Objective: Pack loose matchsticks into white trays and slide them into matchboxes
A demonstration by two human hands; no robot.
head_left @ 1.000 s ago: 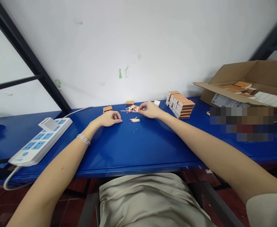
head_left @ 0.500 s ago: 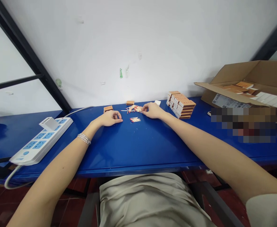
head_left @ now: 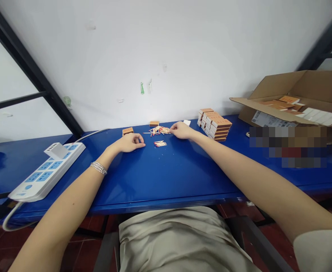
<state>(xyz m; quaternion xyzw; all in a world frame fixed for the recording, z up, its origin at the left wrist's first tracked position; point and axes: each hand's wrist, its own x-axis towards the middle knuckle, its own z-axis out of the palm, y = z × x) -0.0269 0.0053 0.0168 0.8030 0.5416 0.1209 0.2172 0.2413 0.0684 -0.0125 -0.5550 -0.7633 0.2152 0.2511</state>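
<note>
A loose pile of red-tipped matches (head_left: 159, 130) lies on the blue table (head_left: 154, 177) near the wall. At the pile's right end is my right hand (head_left: 180, 130), its thumb and forefinger pinched on a match whose shape is mostly hidden by the fingers. In front of the pile, a small row of matches (head_left: 160, 143) lies side by side. My left hand (head_left: 131, 143) rests on the table left of that row, fingers loosely curved and apart, nothing in it. One matchbox (head_left: 128, 130) sits just behind the left hand, another matchbox (head_left: 154, 123) behind the pile.
Stacked matchboxes (head_left: 214, 125) stand right of my right hand. Farther right is an open cardboard box (head_left: 270, 85) with more matchboxes inside. A white power strip (head_left: 48, 172) with a plugged-in adapter lies at the left. Behind everything rises a white wall (head_left: 183, 56).
The whole view has shifted slightly. My right hand has drawn back a little from the pile, uncovering more matches at its right end. My left hand stays in place.
</note>
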